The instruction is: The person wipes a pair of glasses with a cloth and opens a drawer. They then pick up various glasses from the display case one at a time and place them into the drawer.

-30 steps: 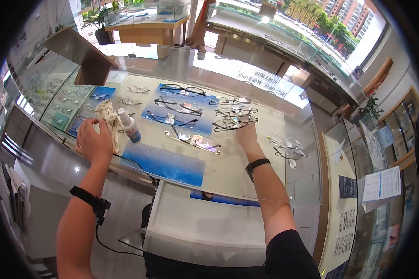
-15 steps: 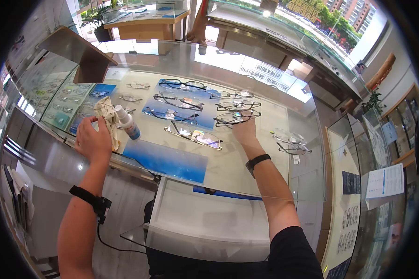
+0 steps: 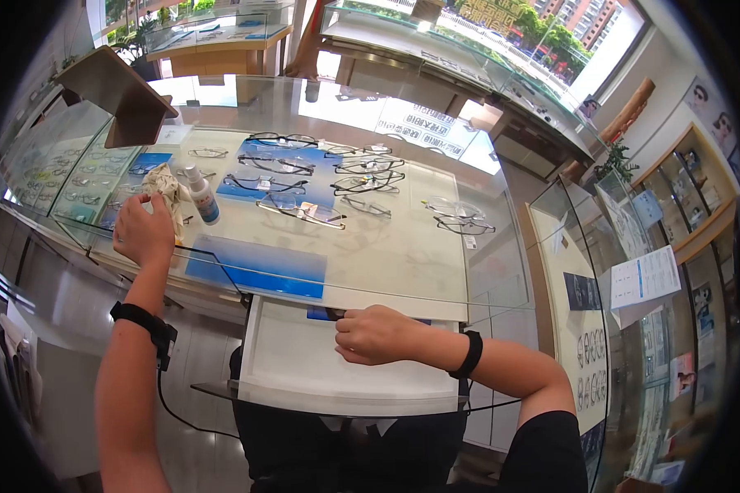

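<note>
My left hand [image 3: 145, 233] is at the counter's front left edge, its fingers curled against a crumpled beige cloth [image 3: 167, 191]. Just right of the cloth, a white spray bottle [image 3: 202, 197] stands upright on the glass. Over the open white drawer [image 3: 292, 357], my right hand [image 3: 376, 334] is closed with its knuckles up; whatever its fingers may hold is hidden. Beside that hand, part of a blue sheet [image 3: 316, 314] and a small dark thing show at the drawer's back. Several pairs of eyeglasses [image 3: 278, 164] lie in rows beyond both hands.
The glass counter [image 3: 403, 283] has a blue mat [image 3: 259, 267] along its front. Two pairs of glasses [image 3: 460, 222] lie at the right. A brown stand [image 3: 115, 90] rises at the back left. Display cases line the right side, with a printed sheet [image 3: 645, 278] there.
My right hand has come away from the glasses at the back right, down and toward me, over the drawer. My left hand stays by the cloth. The whole view has shifted slightly.
</note>
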